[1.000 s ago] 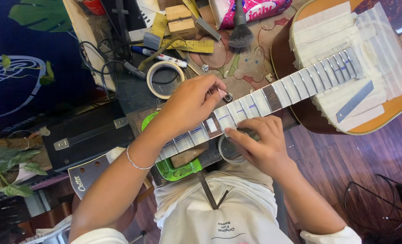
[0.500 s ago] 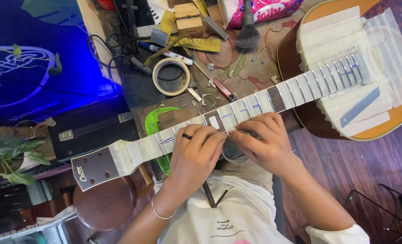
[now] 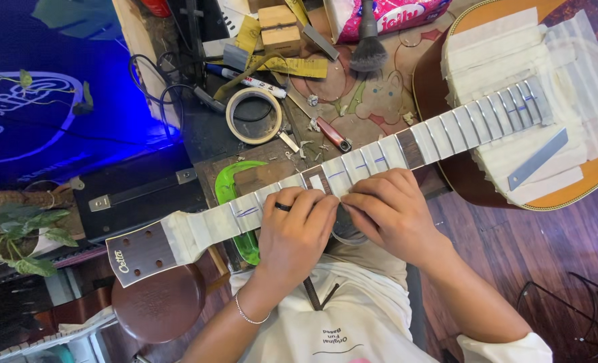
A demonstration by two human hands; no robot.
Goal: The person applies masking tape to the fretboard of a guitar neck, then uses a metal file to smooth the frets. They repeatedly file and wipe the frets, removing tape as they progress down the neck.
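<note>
Both hands sit on the guitar neck [image 3: 353,168], which runs across the lap from headstock [image 3: 141,252] to the left of the hands up to the guitar body [image 3: 581,171] at their far right. Left hand [image 3: 292,235] lies flat, fingers pressed on the taped fretboard, dark ring on one finger, bracelet at the wrist. Right hand [image 3: 390,215] touches it, fingertips curled and pinching at the tape edge; can't tell what's pinched. Beyond the hands: tape roll [image 3: 254,115], brush [image 3: 368,47], green cradle [image 3: 235,181] under the neck
</note>
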